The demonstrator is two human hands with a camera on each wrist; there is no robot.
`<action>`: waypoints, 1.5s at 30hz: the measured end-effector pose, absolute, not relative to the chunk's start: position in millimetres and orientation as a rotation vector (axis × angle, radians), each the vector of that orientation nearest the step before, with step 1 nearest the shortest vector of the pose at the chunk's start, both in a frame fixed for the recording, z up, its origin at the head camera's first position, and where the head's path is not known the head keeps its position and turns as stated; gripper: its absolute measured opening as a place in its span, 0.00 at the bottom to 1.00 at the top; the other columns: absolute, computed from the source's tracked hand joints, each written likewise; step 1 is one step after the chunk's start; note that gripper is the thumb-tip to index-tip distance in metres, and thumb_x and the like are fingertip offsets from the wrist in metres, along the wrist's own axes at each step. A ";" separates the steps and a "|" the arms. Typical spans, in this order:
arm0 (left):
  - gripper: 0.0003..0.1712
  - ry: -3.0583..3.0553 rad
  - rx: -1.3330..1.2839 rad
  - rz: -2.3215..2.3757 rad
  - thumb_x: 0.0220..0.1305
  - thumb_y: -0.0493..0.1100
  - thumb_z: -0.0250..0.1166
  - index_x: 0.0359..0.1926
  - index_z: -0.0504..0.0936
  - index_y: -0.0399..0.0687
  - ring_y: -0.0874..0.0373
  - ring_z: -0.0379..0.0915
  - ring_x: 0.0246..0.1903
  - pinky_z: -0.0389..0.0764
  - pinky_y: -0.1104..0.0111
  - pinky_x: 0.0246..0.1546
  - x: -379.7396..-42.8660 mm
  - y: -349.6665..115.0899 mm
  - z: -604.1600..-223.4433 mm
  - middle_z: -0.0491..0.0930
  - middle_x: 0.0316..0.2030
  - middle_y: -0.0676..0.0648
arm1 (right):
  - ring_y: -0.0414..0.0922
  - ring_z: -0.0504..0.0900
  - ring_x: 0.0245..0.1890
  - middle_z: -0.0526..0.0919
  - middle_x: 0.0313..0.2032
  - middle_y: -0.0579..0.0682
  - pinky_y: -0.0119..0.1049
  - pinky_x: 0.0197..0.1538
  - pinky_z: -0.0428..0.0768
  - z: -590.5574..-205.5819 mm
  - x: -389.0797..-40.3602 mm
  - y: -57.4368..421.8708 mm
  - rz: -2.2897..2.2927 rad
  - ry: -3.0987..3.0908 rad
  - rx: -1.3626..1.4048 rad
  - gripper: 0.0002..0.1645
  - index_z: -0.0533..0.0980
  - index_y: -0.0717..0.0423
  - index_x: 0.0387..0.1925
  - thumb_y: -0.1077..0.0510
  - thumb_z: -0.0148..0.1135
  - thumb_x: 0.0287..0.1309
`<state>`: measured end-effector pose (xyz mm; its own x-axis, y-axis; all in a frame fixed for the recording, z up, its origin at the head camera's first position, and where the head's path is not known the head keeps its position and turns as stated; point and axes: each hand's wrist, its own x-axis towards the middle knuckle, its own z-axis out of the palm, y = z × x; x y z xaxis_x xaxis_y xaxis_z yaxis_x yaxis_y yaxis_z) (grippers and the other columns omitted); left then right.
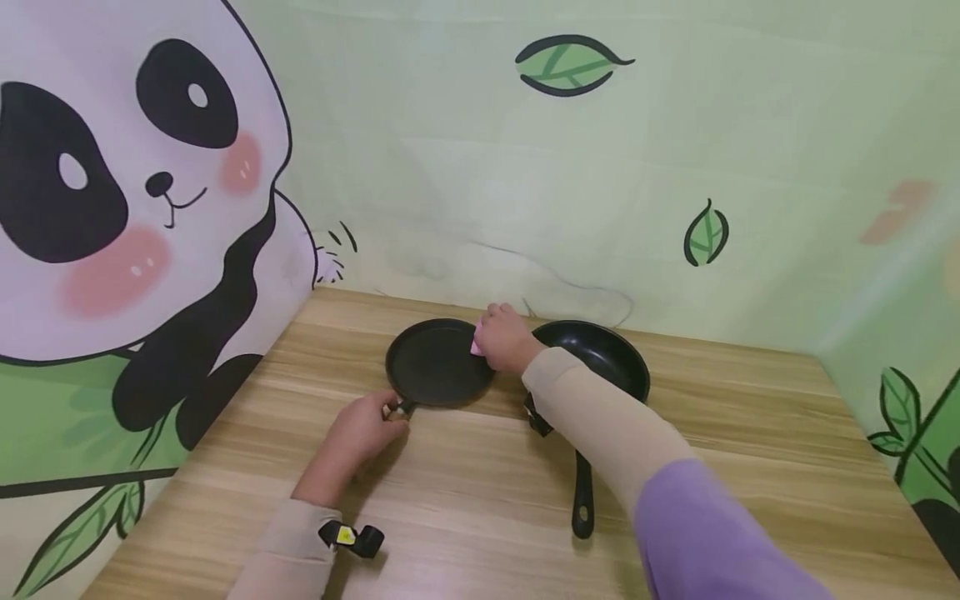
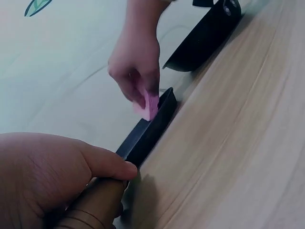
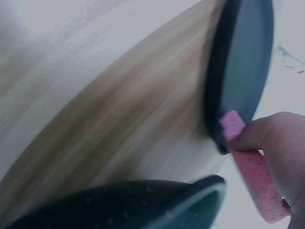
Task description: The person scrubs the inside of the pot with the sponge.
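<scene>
A flat, shallow black pan (image 1: 438,364) lies on the wooden table. My left hand (image 1: 367,427) grips its handle, whose brown wooden part (image 2: 97,205) shows under the thumb in the left wrist view. At the pan's right rim, my right hand (image 1: 507,337) pinches a pink sponge (image 3: 259,183). In the right wrist view one end of the sponge touches the inside of the rim. A deeper black frying pan (image 1: 600,354) stands just to the right, partly hidden behind my right forearm.
The frying pan's black handle (image 1: 583,496) points toward me along the wooden table (image 1: 465,517). Behind the table rises a green wall covering (image 1: 420,167) with a panda and leaves printed on it. Each wrist wears a small black camera (image 1: 352,537).
</scene>
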<state>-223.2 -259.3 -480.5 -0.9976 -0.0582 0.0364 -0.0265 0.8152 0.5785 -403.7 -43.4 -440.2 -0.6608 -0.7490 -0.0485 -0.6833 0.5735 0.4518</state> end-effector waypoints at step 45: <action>0.09 -2.935 -0.054 -1.092 0.52 0.33 0.65 0.31 0.73 0.48 0.55 0.69 0.25 0.70 0.64 0.26 -236.1 -263.5 -489.8 0.73 0.25 0.49 | 0.45 0.78 0.31 0.83 0.27 0.44 0.40 0.39 0.77 -428.7 -400.8 -34.1 0.020 -3.037 1.168 0.22 0.84 0.51 0.30 0.37 0.65 0.63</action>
